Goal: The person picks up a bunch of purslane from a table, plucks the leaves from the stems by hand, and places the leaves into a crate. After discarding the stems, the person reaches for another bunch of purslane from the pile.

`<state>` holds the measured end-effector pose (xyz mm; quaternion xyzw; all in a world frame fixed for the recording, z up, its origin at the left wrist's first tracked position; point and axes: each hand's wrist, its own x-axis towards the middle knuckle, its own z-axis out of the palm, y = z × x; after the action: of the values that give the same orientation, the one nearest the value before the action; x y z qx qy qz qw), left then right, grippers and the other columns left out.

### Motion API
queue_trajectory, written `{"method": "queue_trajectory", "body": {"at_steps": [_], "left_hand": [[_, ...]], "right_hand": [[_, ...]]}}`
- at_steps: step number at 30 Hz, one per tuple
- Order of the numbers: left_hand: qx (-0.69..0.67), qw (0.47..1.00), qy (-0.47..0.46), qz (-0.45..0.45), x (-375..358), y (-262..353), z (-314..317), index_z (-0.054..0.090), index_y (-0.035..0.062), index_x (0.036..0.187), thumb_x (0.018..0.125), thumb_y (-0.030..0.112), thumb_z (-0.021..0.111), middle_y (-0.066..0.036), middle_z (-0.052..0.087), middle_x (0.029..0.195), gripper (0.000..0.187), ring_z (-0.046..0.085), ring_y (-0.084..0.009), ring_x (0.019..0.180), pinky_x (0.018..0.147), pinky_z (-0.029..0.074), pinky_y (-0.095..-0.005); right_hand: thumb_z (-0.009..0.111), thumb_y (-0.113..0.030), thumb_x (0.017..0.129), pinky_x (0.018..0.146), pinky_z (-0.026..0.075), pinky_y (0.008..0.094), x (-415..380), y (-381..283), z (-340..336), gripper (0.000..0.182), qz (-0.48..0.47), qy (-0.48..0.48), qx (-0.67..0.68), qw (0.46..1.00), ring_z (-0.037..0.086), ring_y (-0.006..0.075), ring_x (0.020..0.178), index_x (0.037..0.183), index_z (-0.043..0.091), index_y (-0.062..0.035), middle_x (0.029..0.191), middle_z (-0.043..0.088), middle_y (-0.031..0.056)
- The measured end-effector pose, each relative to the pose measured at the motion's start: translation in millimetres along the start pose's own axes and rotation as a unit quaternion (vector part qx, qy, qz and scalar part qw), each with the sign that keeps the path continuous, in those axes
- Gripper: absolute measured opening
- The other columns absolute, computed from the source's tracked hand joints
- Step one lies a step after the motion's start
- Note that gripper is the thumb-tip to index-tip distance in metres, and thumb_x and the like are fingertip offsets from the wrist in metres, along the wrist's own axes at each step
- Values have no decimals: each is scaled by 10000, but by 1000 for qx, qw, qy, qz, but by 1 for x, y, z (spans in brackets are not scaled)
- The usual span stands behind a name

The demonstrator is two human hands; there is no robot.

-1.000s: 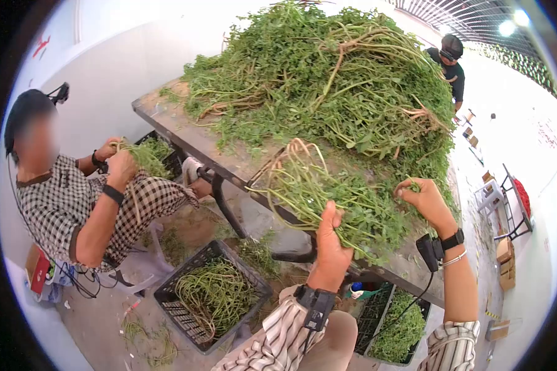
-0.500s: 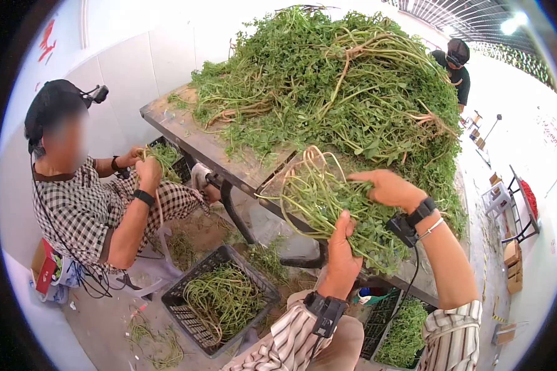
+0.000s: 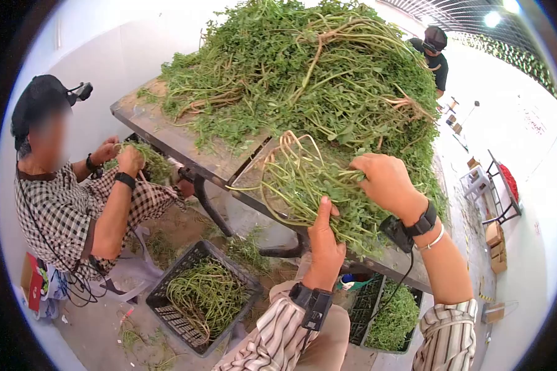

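A bunch of leafy green stems (image 3: 297,185) with pale, looping ends is held over the table's near edge. My left hand (image 3: 325,244) is closed round its lower side, thumb pointing up. At the bunch's upper right, my right hand (image 3: 387,185) has its fingers bent together, pinching leafy sprigs; the fingertips are partly hidden among the leaves. Just behind both hands rises a large heap of the same greens (image 3: 303,80), piled on the table (image 3: 161,133).
A black crate (image 3: 151,303) with green stems stands on the floor to the left. Below the table at right, another crate (image 3: 408,343) holds leafy tops. A co-worker (image 3: 68,204) sits at left handling greens; another person (image 3: 436,59) is behind the heap.
My right hand's extended forefinger has curled in and the hand now pinches sprigs of the bunch. My left hand keeps its hold. The whole view has shifted, moving the scene slightly left.
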<state>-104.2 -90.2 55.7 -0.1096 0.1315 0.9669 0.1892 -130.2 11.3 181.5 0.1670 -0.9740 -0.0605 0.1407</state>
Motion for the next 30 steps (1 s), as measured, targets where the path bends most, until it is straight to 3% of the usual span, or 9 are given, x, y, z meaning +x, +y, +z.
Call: {"method": "queue_trajectory", "body": {"at_steps": [5,8,13,22,25,27,30], "left_hand": [[-22,1000,1,-4,2,-8,0,620,27,999,875,257,576,-45,606,954,265,580,-123,775,622,504,-294],[-15,999,-31,25,4,-13,-4,593,-17,981,828,269,648,-48,600,933,329,576,-125,777,657,492,-288],[-21,999,-22,26,10,-20,-10,588,-7,956,786,195,700,-38,593,910,286,569,-117,762,640,481,-280],[67,997,18,-17,-1,-20,1,608,55,779,787,214,702,30,501,670,185,464,-80,590,499,368,-273],[46,998,23,-46,-6,-16,8,625,49,822,794,195,688,17,543,714,162,514,-97,645,554,416,-266],[14,999,-25,-21,-8,-15,11,635,38,880,804,173,666,-1,596,805,158,565,-120,743,651,464,-272],[-2,998,-51,-44,2,-15,-4,626,23,937,814,156,645,-36,616,922,181,587,-151,852,741,482,-296]], "right_hand": [[569,-56,680,564,460,406,-29,-26,0,146,9,28,-13,999,578,316,670,807,498,-57,778,549,106],[569,-53,695,530,455,382,-43,-33,7,159,5,44,-26,999,579,295,639,828,483,-59,761,524,99],[558,-66,716,497,450,325,-60,-42,19,131,-2,76,-39,996,574,232,615,802,459,-67,724,484,75],[557,-66,708,489,436,311,-74,-36,20,153,-32,120,-79,989,541,197,594,846,491,-50,700,449,58],[560,-72,703,500,444,297,-78,-38,25,153,-38,123,-69,989,543,188,606,830,480,-47,707,445,56],[559,-70,703,506,446,301,-81,-40,28,165,-36,127,-50,990,546,193,607,848,486,-39,712,447,60],[579,-73,694,547,467,321,-86,-38,27,240,6,74,10,997,578,226,644,921,524,-17,767,518,85]]}}
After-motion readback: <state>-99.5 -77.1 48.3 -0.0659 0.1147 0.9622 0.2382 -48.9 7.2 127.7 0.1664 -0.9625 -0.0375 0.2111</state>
